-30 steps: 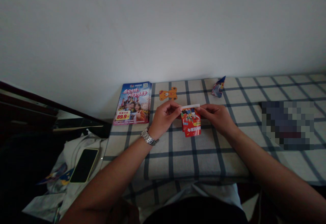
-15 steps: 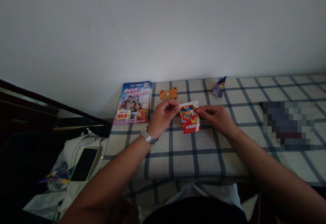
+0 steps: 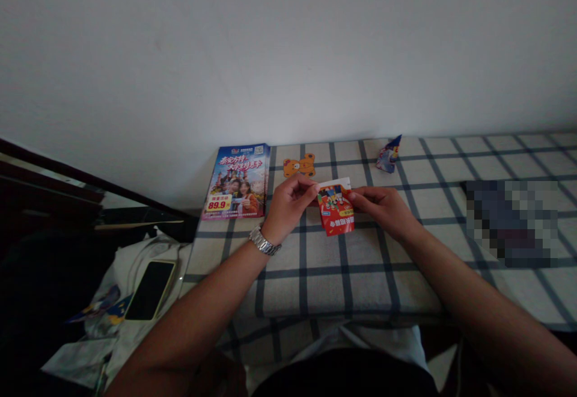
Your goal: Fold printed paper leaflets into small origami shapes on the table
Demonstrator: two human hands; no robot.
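Between my hands is a small red printed paper (image 3: 337,213), with cartoon figures and upside-down lettering and a white strip along its far edge. My left hand (image 3: 292,201), a metal watch on its wrist, pinches the paper's upper left corner. My right hand (image 3: 381,207) grips the right edge between thumb and fingers. The paper is held just above a checked cloth (image 3: 324,286); whether it touches the cloth I cannot tell. Past my left hand lies a brown bear cutout (image 3: 298,165).
A stack of blue and pink flyers (image 3: 238,180) lies at the back left. A folded blue paper piece (image 3: 389,155) stands near the wall (image 3: 288,54). At the right is a dark pixelated item (image 3: 509,222). A phone (image 3: 151,290) rests lower left on white bags (image 3: 126,258).
The red paper has turned or bent slightly in my fingers, its right side now curving more. Both hands stay nearly in place, and the other things have not moved.
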